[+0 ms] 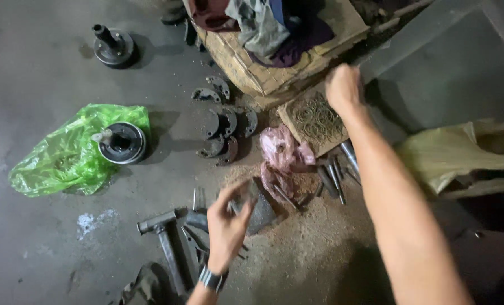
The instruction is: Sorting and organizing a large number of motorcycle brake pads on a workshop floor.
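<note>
The left hand (227, 226) pinches a dark grey curved metal piece (256, 210) between thumb and fingers, just above the dusty floor near the middle of the view. The piece looks flat, dull and rough, and the fingers hide its near edge. The right hand (345, 88) reaches out over a flat brown cardboard sheet with thin wire rings on it (318, 120). This hand is blurred, so I cannot tell if its fingers are curled or loose. A crumpled pink plastic bag (283, 152) lies between the two hands. More dark curved metal pieces (225, 131) sit on the floor beyond it. A grey metal hammer (164, 240) lies just beside the left wrist, its handle cut off at the bottom edge. A round black metal part (122, 143) rests on a bright green plastic bag (65, 158)
</note>
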